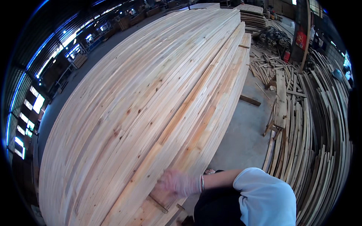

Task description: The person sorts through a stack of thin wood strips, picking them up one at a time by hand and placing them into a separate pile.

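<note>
My right hand, in a pale pinkish knit glove, is over the near end of a big stack of long, light timber boards. Motion smears its fingers, so I cannot make out whether they grip a board edge or only touch it. A bracelet circles the wrist, and a white sleeve covers the upper arm. Just below the hand, a short wooden strip juts from the boards. My left hand does not show.
Right of the stack lies grey concrete floor, with a wooden block beside the stack. A rough wooden bench stands among long timber strips. Scrap wood is heaped farther off, near a red cylinder.
</note>
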Action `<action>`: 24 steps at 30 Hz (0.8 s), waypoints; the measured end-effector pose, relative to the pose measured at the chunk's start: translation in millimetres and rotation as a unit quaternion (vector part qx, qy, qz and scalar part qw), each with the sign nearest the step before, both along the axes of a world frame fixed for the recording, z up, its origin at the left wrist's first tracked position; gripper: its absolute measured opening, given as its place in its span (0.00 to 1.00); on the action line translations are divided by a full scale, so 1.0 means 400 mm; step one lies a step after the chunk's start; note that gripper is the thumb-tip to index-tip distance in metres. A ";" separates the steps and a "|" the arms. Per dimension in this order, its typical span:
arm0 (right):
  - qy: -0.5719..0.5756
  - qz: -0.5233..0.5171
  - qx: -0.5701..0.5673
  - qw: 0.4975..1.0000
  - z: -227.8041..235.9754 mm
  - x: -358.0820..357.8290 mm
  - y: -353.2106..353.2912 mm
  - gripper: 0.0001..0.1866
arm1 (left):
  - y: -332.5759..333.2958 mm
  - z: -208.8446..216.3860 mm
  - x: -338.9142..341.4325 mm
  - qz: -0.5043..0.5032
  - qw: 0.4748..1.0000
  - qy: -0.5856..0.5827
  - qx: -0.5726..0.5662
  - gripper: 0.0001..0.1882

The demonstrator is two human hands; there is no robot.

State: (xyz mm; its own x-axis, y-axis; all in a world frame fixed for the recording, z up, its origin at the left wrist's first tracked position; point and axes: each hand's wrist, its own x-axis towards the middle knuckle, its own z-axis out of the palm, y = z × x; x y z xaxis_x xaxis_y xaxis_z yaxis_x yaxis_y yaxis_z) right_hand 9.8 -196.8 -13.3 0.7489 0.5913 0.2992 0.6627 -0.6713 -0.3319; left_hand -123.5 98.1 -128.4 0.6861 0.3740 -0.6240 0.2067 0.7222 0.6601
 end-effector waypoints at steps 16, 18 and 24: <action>-0.094 -0.229 -0.125 0.961 0.046 0.276 -0.312 0.40 | -0.066 0.025 -0.005 0.026 0.998 -0.035 -0.043 0.28; -0.066 -0.229 -0.136 0.962 0.061 0.279 -0.313 0.38 | -0.054 0.021 -0.032 0.039 0.995 -0.057 -0.066 0.28; -0.005 -0.229 -0.213 0.950 0.144 0.271 -0.294 0.33 | -0.169 0.138 0.221 -0.130 0.922 -0.324 -0.169 0.38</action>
